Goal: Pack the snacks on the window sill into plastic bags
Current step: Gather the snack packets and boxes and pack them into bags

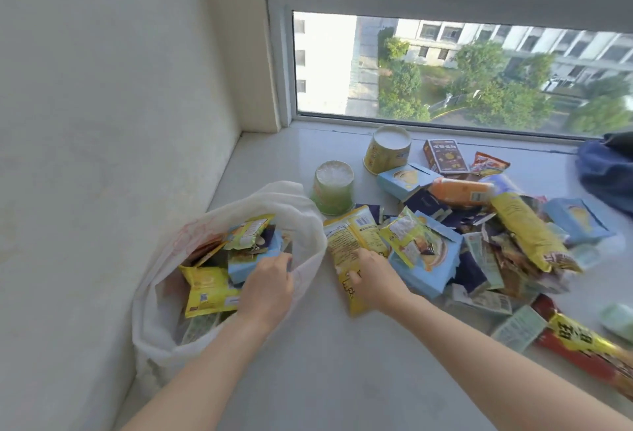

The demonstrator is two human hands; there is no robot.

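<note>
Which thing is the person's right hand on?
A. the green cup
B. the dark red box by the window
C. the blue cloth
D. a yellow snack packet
D: the right hand pinches the lower end of a yellow snack packet lying on the window sill beside the plastic bag, while the left hand reaches into the bag at a light blue box.

No legible print on any snack packet (pixel 342 242) or box (pixel 241 266).
</note>
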